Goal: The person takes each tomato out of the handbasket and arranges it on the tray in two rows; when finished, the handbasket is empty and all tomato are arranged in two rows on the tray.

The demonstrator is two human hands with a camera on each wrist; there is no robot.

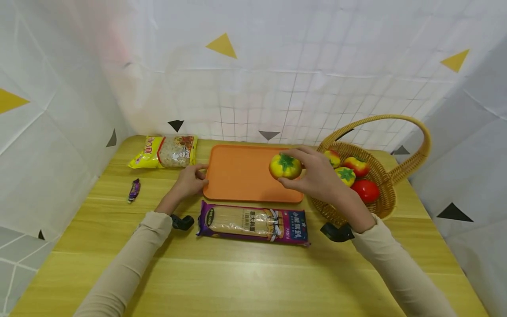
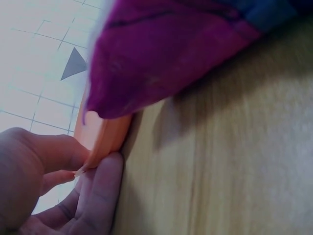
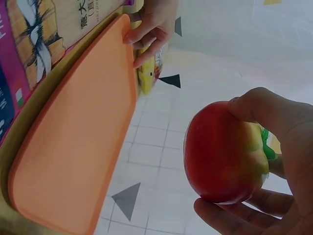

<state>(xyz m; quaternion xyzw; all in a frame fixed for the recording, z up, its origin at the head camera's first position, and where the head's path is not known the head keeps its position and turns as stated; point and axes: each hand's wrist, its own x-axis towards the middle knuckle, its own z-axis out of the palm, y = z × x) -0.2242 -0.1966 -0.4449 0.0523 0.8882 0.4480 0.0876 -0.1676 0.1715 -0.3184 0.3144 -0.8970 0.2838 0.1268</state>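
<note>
My right hand (image 1: 317, 174) holds a toy tomato (image 1: 285, 166) between thumb and fingers, above the right part of an orange tray (image 1: 241, 174). The tomato is yellow around its green star-shaped top; its red underside (image 3: 215, 156) shows in the right wrist view. At the tray's left edge, my left hand (image 1: 189, 181) pinches the rim, with thumb and fingers on either side of it in the left wrist view. Beside the right forearm stands a wicker basket (image 1: 390, 207) with several red and yellow tomatoes (image 1: 365, 190) inside, partly covered by that arm.
A purple pack of pasta (image 1: 253, 223) lies in front of the tray. Behind the left hand is a yellow bag of noodles (image 1: 170, 152). A small purple-wrapped candy (image 1: 134, 190) lies at the left. The basket's tall handle (image 1: 424, 136) arches up near the back wall.
</note>
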